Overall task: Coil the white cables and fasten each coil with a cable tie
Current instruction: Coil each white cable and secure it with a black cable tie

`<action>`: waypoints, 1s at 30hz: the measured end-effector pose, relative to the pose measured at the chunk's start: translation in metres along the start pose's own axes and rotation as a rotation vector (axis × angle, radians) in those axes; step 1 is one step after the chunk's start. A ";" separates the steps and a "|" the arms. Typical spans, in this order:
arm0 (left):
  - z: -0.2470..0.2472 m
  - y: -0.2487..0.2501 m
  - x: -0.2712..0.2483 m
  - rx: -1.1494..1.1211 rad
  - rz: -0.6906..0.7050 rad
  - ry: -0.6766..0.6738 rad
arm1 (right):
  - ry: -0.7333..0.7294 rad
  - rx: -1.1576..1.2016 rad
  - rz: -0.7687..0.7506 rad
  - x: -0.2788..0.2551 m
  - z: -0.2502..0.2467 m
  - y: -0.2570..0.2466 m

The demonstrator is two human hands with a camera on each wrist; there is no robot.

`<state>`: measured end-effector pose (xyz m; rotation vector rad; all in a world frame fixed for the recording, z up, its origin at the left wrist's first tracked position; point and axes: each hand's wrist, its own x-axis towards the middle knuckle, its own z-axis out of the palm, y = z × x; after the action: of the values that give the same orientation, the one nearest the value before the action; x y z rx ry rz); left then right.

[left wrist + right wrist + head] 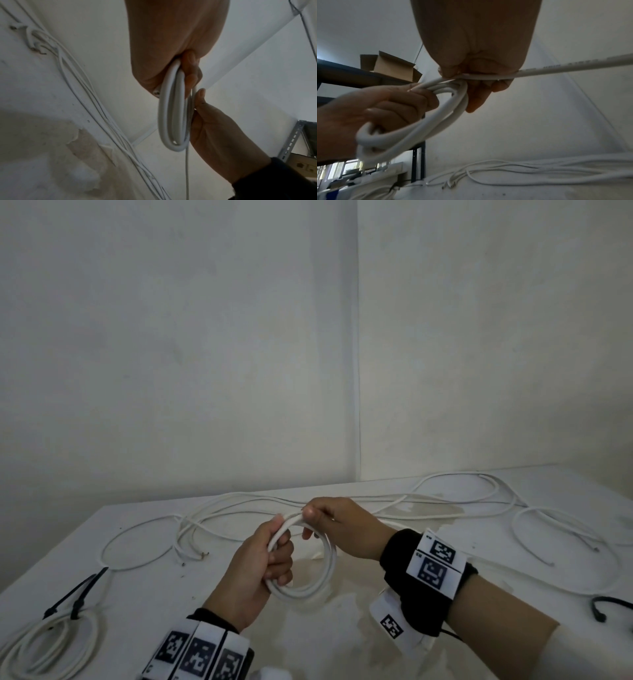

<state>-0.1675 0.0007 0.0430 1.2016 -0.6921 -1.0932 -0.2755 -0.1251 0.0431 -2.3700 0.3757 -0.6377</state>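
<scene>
White cable coil [305, 559] is held in the air above the table [342, 645], a few loops, roughly centre of the head view. Left hand [260, 570] grips the coil's left side, fingers curled through the loops, thumb on the outside. Right hand [339, 525] is at the coil's top edge, thumb and fingers closed round the free strand [565, 67] where it meets the loops; right wrist view shows that strand running out of the fist toward the right. Left wrist view: coil seen edge-on, left fingers [190, 70] wrapped over its top, right hand against its far side.

Loose white cables [239, 508] lie spread across the back of the table, behind both hands, with more loops [565, 525] at the right. A finished coil [44, 642] sits at the table's near-left corner, with black cable ties [78, 594] on it, tails sticking up. Another black cable tie [606, 607] lies near the right edge, partly cut off by the frame.

Both wrists carry black bands with printed marker tags [435, 563]. Bare white walls meet in a corner behind the table.
</scene>
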 end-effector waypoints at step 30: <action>0.022 -0.017 0.005 0.100 0.062 0.066 | 0.135 -0.050 0.083 -0.025 -0.002 0.021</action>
<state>-0.1901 -0.0116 0.0320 1.2871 -0.7349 -0.9727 -0.2997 -0.1313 0.0221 -2.3519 0.5518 -0.7596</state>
